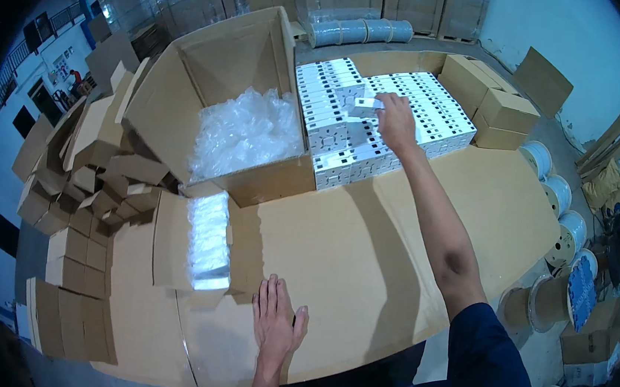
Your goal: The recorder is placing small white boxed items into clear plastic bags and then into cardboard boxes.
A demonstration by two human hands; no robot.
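My right hand [394,121] reaches far across the table and grips a small white box [367,106] just above a large block of tightly packed white boxes [437,116]. My left hand [276,325] lies flat and open on the brown cardboard-covered table [363,266] near its front edge. Just left of that hand sits a small open carton [174,244] with a row of clear plastic-wrapped items [208,240] inside.
A big open cardboard box [211,57] filled with clear plastic bags [245,131] stands at the back left. Flat and folded cartons [81,171] pile up on the left. Closed brown boxes [494,107] sit at the back right; cable spools [567,241] stand on the floor to the right.
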